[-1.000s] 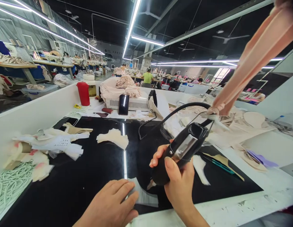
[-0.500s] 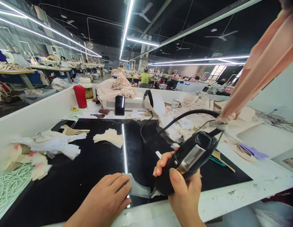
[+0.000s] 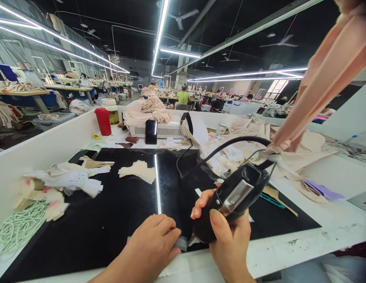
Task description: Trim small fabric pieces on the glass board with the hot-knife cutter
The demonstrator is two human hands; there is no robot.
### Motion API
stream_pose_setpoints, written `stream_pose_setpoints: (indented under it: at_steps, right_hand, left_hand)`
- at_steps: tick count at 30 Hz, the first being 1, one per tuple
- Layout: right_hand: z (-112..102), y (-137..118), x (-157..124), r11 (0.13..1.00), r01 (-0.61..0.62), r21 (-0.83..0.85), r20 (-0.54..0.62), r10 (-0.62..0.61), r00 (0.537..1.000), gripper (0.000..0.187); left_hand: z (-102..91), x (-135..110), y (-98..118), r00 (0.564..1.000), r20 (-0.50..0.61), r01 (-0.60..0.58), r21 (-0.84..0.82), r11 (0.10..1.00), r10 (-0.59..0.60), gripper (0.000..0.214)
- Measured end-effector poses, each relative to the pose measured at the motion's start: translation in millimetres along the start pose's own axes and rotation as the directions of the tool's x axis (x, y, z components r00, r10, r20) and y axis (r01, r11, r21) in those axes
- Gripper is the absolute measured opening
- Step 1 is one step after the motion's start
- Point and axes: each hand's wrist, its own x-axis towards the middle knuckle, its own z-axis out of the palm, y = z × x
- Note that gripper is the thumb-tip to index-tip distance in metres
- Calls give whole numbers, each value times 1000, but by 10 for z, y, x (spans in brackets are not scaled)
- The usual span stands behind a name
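My right hand [image 3: 227, 232] is wrapped around a black corded hand tool [image 3: 221, 208] with a silver plate on its side. The tool tilts, its lower end close to the near edge of the black mat [image 3: 124, 220]. Under the curled fingers of my left hand [image 3: 156, 243] lies a translucent greyish fabric piece [image 3: 182, 242], pressed to the mat beside the tool's lower end. Most of that piece is hidden by the hand. A twisted pink cloth strip [image 3: 315, 90] is tied at the tool's upper, cord end.
On the mat lie a cream fabric piece [image 3: 138, 171] and white scraps [image 3: 79, 179]. Green cord [image 3: 20, 228] is piled at left. A red cup [image 3: 103, 122] and a phone [image 3: 151, 131] stand behind. Scissors with teal handles [image 3: 273, 201] and a purple piece [image 3: 323, 189] lie right.
My left hand has slid right toward the tool, its fingers now more curled, drawing the translucent fabric piece along. My right hand and the tool stay nearly still.
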Motion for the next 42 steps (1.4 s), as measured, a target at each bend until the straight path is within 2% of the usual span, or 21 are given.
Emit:
stream_pose_setpoints:
  at_steps: [3,6,10,17,25,33,42]
  right_hand:
    - [-4,-26,-4,1000,-11,5,1,11,1000,21]
    - [-4,-43,-2,1000,-9,22,-7,9,1000,21]
    - [-3,-31,-11,999,0,42,8,0,1000,22]
    - [-17,9,-34,999,-6,34,14,5,1000,26]
    - [-6,-44,-17,999,-38,21,-30,39,999,30]
    - [51,-103,106,999,-40,-4,-139,39,990,32]
    - [8,16,50,1000,5,-17,-46,-6,999,28]
  left_hand:
    - [40,5,27,1000,-3,28,-49,998,-28,17]
    - [56,-9,30,1000,-16,15,-69,997,-16,7]
    - [87,-9,23,1000,-23,1,-65,998,-3,4]
    - [177,-24,9,993,-84,-82,21,996,83,15]
    - [188,-53,23,988,-131,-77,29,997,80,18]
    - [186,-55,21,991,-94,-85,83,993,93,18]
    - [208,-66,14,989,-111,-90,79,993,98,19]
